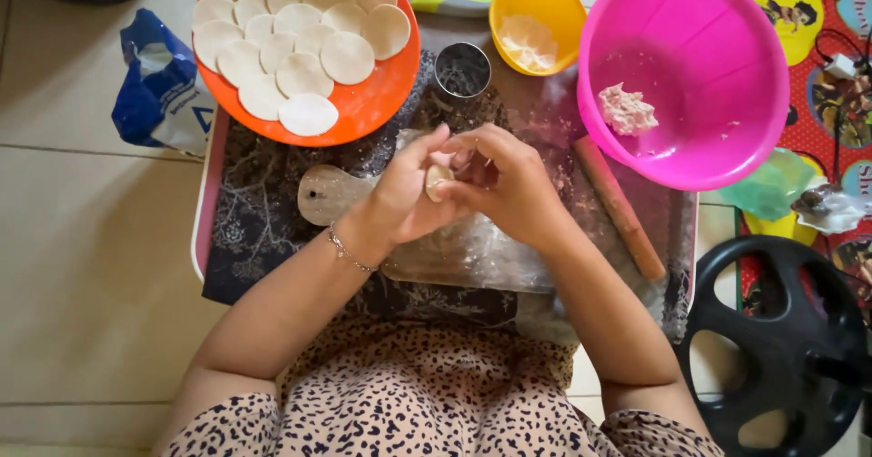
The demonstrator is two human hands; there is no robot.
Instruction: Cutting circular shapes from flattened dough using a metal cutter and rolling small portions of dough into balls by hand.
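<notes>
Hands meet over a floured board, pinching one small dough piece.

Risk first, reading left to right: the left hand (400, 193) cups the dough piece (438, 181) with curled fingers, and the right hand (504, 180) pinches its edge from the other side; too hard a squeeze would likely tear it, and a loose grip could drop it onto the wooden board (472, 253). An elbow swing might nudge the orange plate (381, 98) of stacked dough rounds, which overhangs the tray (202, 221). Beyond sit a metal ring cutter (461, 71), a yellow bowl (536, 3), a rolling pin (618, 207) and a pink bowl (727, 21) holding a lump of filling. The tray rests on pale floor tiles, with a blue bag at far left and a black wheel at far right.
</notes>
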